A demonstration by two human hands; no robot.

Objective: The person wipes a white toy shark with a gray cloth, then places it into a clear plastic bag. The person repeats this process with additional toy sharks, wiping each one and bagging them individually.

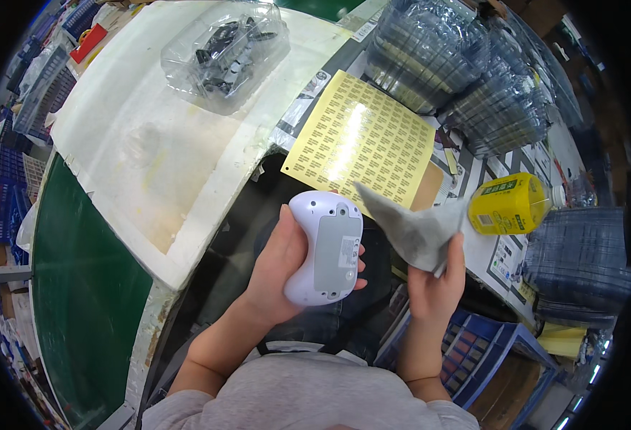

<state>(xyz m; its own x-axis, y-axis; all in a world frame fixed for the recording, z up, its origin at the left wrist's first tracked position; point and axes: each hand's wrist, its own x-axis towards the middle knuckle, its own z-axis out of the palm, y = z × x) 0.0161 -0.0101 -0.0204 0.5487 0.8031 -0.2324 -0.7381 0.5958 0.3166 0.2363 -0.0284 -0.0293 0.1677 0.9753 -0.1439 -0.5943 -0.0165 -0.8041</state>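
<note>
In the middle of the head view my left hand (276,263) holds a white, gamepad-shaped plastic controller (299,285) over my lap. Its back faces me, with a grey battery cover (332,252), screw holes and a small printed label (350,251). The fingertips curl around its right side. To the right, my right hand (436,287) grips a grey cloth (420,236) between thumb and fingers. The cloth hangs folded and apart from the controller, with its pointed corner near a sheet of yellow stickers (369,129).
A clear blister pack (224,59) with black parts sits on the white tabletop (202,140). Stacks of clear plastic trays (423,54) and a yellow-labelled bottle (509,204) stand at right. Below is a blue crate (487,349); a green surface (87,301) lies left.
</note>
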